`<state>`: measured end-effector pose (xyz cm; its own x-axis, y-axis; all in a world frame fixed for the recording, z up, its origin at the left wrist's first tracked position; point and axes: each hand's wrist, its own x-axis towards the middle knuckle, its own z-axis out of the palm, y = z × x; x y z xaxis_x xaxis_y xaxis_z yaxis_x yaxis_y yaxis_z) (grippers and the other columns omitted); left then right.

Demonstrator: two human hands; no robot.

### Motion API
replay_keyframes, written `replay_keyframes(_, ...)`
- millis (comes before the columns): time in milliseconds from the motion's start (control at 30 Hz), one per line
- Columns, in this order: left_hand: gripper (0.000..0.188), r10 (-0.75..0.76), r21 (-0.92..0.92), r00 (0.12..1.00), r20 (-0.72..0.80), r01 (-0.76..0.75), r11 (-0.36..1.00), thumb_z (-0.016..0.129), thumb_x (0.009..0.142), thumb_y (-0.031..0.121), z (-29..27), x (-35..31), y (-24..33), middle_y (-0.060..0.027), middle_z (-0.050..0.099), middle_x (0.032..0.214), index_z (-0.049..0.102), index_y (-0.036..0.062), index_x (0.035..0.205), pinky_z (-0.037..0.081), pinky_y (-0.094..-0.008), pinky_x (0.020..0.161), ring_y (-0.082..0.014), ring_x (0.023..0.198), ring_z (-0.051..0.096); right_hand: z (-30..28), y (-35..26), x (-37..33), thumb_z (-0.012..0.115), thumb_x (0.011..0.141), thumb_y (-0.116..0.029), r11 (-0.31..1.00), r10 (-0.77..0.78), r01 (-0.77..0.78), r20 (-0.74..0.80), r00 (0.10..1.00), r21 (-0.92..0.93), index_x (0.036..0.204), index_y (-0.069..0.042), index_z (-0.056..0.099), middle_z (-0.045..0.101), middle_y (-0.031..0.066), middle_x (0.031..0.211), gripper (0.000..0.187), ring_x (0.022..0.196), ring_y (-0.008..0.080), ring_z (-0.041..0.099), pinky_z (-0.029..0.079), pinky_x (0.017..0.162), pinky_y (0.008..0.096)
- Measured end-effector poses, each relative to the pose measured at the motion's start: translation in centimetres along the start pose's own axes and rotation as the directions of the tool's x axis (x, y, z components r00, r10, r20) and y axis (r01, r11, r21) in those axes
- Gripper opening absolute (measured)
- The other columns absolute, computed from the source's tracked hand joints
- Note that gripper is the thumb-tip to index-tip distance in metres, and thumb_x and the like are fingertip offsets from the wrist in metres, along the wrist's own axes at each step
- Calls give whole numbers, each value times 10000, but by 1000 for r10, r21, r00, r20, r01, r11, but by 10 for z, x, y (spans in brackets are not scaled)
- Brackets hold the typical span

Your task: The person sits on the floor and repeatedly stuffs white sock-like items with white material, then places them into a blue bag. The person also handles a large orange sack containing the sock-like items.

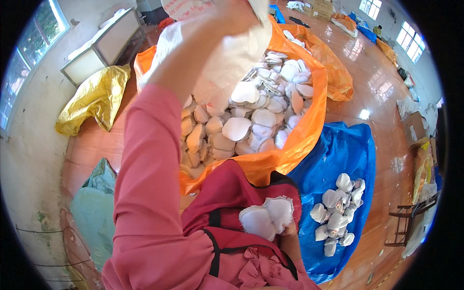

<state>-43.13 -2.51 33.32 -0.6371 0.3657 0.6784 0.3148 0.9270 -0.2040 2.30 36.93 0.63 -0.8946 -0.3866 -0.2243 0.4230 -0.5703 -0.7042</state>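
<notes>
My left hand (240, 18) is raised at the top of the view, its fingers closed on a white woven sack (220, 60) with red print. The sack hangs over part of a large open orange bag (316, 104). Inside lies a heap of white and cream cup-shaped fabric pads (237, 129). Low in the view, my right hand (290, 231) is closed on a pair of white fabric pads (266, 218) with frayed edges, above my dark red apron (227, 191). The pads hide most of its fingers.
On a blue sheet (349, 145) at the right lie several small white bundles (338, 208). A yellow sack (95, 99) and a green sack (92, 212) rest at the left. Near the right wall are a brown stool (408, 220) and a cardboard box (414, 128).
</notes>
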Motion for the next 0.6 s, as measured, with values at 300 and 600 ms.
replay_keyframes(300, 414, 265, -273, 401, 877, -39, 961, 561, 853, 278, 72, -188, 206, -79, 554, 1341, 631, 104, 1222, 365, -433, 1058, -283, 1230, 515, 7, -5, -6, 833, 539, -277, 999, -3, 1, -61, 998, -40, 1479, -75, 270, 402, 117, 1450, 1115, 1334, 307, 399, 337, 1107, 444)
replay_keyframes(600, 309, 624, -536, 628, 465, -361, 763, 624, 801, 206, 94, -344, 199, -56, 618, 1186, 662, 116, 1094, 438, -410, 982, -261, 1164, 546, 20, -10, -10, 821, 559, -344, 998, -63, 61, -114, 991, -25, 1440, -24, 318, 464, 152, 1392, 1064, 1291, 313, 460, 356, 1096, 453)
